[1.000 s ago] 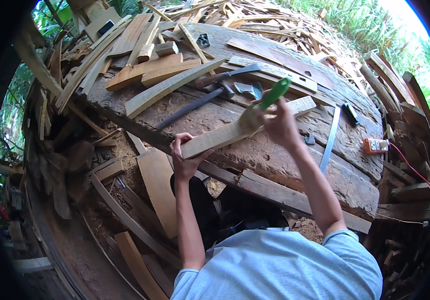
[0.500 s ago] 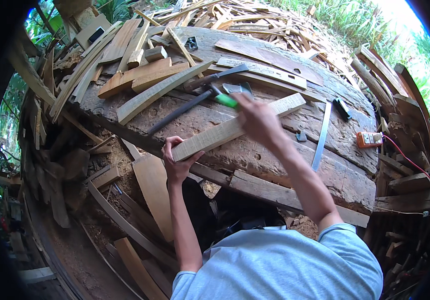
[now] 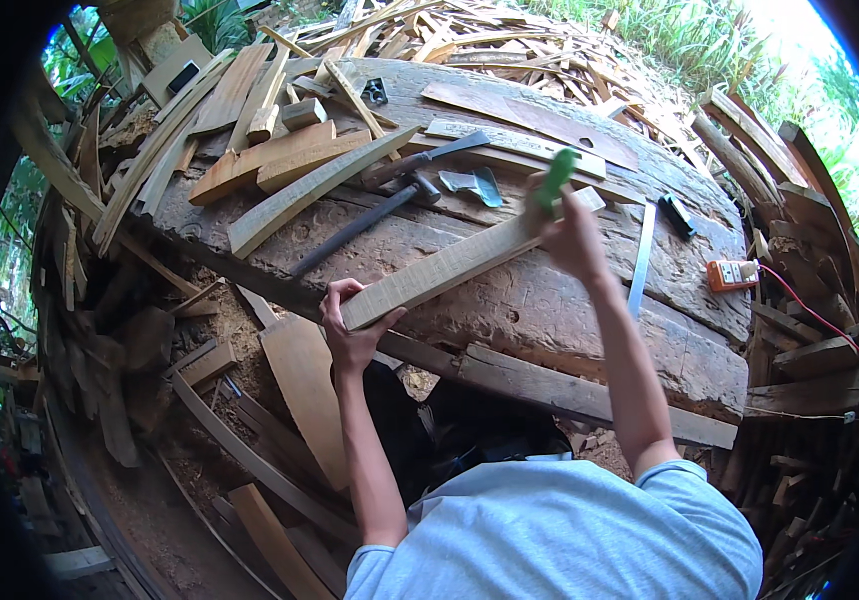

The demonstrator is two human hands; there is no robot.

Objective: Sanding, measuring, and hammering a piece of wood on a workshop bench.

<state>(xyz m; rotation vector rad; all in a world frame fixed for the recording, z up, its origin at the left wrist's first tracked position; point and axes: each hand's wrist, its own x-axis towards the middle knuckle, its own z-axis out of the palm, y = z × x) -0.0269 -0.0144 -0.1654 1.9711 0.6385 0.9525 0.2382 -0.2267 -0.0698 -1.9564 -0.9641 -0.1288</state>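
Left hand [image 3: 352, 330], curled: we held one block [image 3: 440, 272], near end; right hand [image 3: 572, 238], closed: one green tool [image 3: 556, 178], at block's far end.

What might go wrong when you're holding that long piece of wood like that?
The wooden bar might slip or twist, because the left hand grips just its near end. The right hand, holding the green-handled tool, could scrape its fingers, being so close to the wood. A swinging bar might also bump the hammer lying nearby.
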